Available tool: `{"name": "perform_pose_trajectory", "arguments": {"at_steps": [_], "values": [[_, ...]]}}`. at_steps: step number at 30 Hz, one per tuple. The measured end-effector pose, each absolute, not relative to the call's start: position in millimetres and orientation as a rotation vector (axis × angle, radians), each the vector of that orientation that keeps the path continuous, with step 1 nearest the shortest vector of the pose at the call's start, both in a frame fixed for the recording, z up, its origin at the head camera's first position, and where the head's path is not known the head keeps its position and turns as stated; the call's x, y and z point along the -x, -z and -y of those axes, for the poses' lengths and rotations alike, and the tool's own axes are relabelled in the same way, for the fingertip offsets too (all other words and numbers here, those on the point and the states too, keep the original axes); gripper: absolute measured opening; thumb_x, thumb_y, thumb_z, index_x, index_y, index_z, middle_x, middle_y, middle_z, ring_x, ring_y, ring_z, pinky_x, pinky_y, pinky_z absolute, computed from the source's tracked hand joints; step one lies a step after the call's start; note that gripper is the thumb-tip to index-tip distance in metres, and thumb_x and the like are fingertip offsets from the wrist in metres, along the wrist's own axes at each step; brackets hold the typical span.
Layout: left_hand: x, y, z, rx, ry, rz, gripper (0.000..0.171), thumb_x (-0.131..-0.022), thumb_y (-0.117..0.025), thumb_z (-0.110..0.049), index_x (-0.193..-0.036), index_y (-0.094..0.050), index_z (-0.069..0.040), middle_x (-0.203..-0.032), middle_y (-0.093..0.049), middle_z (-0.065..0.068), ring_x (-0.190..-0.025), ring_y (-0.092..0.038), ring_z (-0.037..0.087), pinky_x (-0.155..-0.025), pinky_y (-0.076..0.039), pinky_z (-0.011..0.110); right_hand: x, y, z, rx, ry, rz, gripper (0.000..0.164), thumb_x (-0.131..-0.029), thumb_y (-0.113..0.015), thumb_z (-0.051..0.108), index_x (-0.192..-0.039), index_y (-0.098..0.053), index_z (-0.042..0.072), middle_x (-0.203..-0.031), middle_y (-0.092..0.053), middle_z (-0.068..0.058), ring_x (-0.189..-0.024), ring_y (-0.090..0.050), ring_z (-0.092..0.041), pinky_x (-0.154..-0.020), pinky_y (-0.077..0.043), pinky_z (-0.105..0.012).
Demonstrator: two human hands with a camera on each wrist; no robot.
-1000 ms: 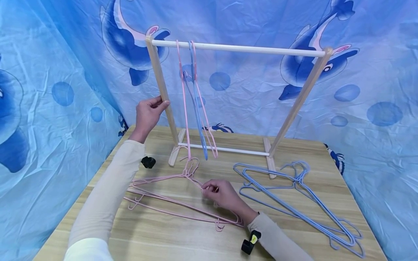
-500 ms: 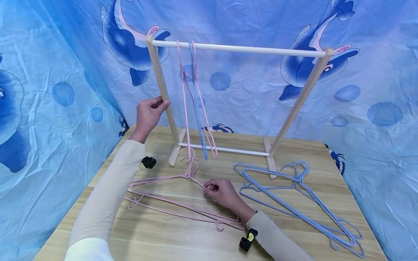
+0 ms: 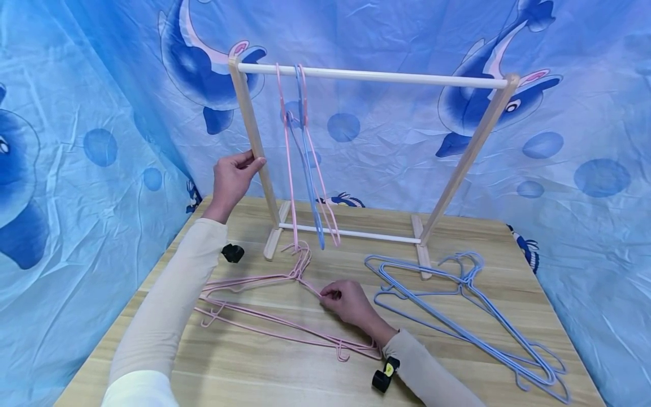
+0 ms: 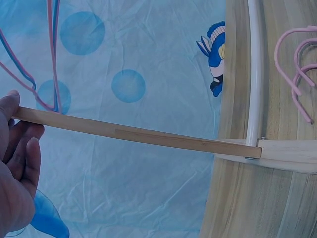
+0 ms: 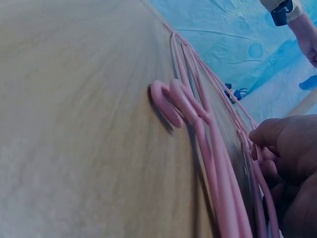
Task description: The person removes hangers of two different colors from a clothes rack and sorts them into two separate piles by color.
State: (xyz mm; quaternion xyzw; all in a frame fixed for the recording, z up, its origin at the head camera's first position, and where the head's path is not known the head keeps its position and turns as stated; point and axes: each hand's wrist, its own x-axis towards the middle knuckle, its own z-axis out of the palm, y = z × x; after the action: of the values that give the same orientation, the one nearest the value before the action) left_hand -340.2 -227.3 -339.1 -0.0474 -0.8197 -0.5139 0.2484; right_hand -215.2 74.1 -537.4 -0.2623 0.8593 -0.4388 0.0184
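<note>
My left hand (image 3: 233, 178) holds the left wooden post (image 3: 249, 116) of a small clothes rack between thumb and fingers, about halfway up. On the table, my right hand (image 3: 348, 305) pinches the right shoulder of a pink hanger (image 3: 310, 286) in a loose pile of pink hangers. Their hooks lie bunched below the rack's left foot. In the right wrist view, thumb and fingertips close on the thin pink bar (image 5: 255, 148), beside a notch hook (image 5: 181, 101). Two pink hangers with a blue hanger (image 3: 309, 169) among them hang near the left end of the white top rod (image 3: 371, 74).
Several blue hangers (image 3: 465, 278) lie overlapping on the table (image 3: 285, 379) at the right. The rack's right foot (image 3: 423, 257) stands just behind them. A black object (image 3: 233, 253) shows beside the left forearm. A blue dolphin-print cloth (image 3: 386, 147) surrounds the table.
The pinched pink hanger's hook has turned rightward and lined up with the other pink hooks. My right hand has shifted slightly right. The left hand keeps its hold on the post.
</note>
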Motion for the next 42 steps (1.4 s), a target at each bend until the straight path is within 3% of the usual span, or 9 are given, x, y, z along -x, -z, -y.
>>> {"name": "perform_pose_trajectory", "arguments": {"at_steps": [8, 14, 19, 30, 42], "values": [[340, 339, 227, 0.117, 1.408, 2.239, 0.046, -0.096, -0.072, -0.04, -0.133, -0.069, -0.013, -0.12, -0.074, 0.014, -0.106, -0.073, 0.021, -0.092, -0.058, 0.035, 217, 538, -76, 0.784, 1.345, -2.652, 0.006, -0.091, -0.078, 0.017, -0.092, -0.082, 0.012, -0.077, -0.068, 0.012, -0.067, -0.059, 0.001, -0.062, -0.051, -0.021], [339, 340, 228, 0.126, 1.407, 2.235, 0.045, -0.096, -0.073, -0.039, -0.133, -0.069, -0.013, -0.12, -0.074, 0.014, -0.106, -0.073, 0.021, -0.092, -0.058, 0.034, 219, 527, -85, 0.746, 1.418, -2.652, 0.014, -0.095, -0.073, 0.021, -0.103, -0.08, 0.01, -0.084, -0.07, 0.009, -0.07, -0.061, -0.003, -0.065, -0.052, -0.023], [340, 341, 229, 0.125, 1.405, 2.238, 0.047, -0.095, -0.073, -0.04, -0.133, -0.069, -0.013, -0.12, -0.074, 0.014, -0.106, -0.073, 0.022, -0.092, -0.058, 0.035, 219, 503, -97, 0.718, 1.481, -2.639, 0.02, -0.098, -0.071, 0.019, -0.111, -0.077, 0.005, -0.091, -0.073, 0.005, -0.077, -0.064, -0.006, -0.069, -0.054, -0.024], [340, 343, 229, 0.133, 1.403, 2.234, 0.046, -0.095, -0.073, -0.041, -0.132, -0.07, -0.013, -0.118, -0.075, 0.014, -0.106, -0.073, 0.022, -0.092, -0.058, 0.035, 219, 446, -118, 0.704, 1.532, -2.71, 0.017, -0.097, -0.071, 0.015, -0.112, -0.077, 0.011, -0.089, -0.071, 0.003, -0.077, -0.066, -0.01, -0.069, -0.055, -0.027], [339, 340, 228, 0.143, 1.4, 2.23, 0.046, -0.095, -0.073, -0.04, -0.131, -0.07, -0.012, -0.118, -0.075, 0.014, -0.106, -0.073, 0.023, -0.092, -0.058, 0.036, 214, 389, -141, 0.68, 1.527, -2.818, 0.022, -0.098, -0.071, 0.02, -0.116, -0.076, 0.009, -0.092, -0.073, -0.001, -0.08, -0.068, -0.014, -0.07, -0.056, -0.028]]}}
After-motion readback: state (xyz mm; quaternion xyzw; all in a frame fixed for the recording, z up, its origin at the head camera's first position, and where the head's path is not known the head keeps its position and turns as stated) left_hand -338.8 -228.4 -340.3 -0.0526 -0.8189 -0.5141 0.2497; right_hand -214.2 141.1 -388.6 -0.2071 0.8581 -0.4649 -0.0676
